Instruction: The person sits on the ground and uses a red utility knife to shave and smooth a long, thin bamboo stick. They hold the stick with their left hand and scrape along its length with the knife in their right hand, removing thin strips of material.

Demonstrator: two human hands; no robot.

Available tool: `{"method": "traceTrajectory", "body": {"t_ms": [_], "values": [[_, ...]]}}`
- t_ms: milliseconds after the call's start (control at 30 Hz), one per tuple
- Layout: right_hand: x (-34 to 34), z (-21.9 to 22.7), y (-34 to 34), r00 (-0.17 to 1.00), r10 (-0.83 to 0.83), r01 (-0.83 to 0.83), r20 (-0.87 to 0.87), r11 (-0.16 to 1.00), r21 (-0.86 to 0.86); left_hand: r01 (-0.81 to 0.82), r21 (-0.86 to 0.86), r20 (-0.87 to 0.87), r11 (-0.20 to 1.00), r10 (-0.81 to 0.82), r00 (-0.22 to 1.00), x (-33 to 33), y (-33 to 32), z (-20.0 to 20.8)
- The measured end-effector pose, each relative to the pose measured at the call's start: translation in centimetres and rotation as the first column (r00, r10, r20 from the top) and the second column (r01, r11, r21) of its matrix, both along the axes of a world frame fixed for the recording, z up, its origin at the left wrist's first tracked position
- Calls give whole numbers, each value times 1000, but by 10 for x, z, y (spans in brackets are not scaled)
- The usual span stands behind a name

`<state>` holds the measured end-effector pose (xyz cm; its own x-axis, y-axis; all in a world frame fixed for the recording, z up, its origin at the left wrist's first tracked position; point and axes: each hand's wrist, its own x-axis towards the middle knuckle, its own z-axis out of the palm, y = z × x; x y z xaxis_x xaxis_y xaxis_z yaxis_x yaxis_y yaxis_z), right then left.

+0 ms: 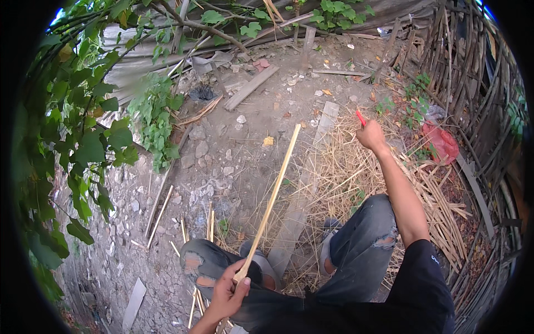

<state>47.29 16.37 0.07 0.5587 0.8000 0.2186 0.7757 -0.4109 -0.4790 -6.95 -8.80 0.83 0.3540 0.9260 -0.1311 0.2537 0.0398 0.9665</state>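
Observation:
Near my lap, my left hand [231, 290] is closed round the lower end of a long, pale bamboo strip [276, 186]. The strip slants up and to the right, and its far end is free above the ground. My right hand [371, 136] is stretched out far to the right, over a heap of straw-like shavings [347, 172]. It is closed on a red-handled tool [361, 118]; only the red end shows beyond the fist, and whether it has a blade cannot be seen. Tool and strip are well apart.
A long grey plank [289, 234] lies between my feet. Cut strips [445, 217] are piled at the right beside a red plastic bag [440, 143] and a stick fence [464, 72]. Leafy vines [92, 147] hang at the left. Stones and a short board [251, 88] lie ahead.

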Motion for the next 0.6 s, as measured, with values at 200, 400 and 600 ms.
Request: {"method": "traceTrajectory", "body": {"t_ms": [200, 400, 600], "values": [[25, 2, -12, 999, 19, -26, 30, 973, 228, -321, 105, 38, 941, 318, 947, -38, 3, 5], [44, -12, -8, 1000, 28, -26, -13, 984, 176, -384, 219, -13, 897, 396, 918, -42, -5, 17], [77, -24, -27, 981, -12, 78, -196, 940, 332, -425, 483, -206, 766, 571, 795, -85, 21, -42]]}}
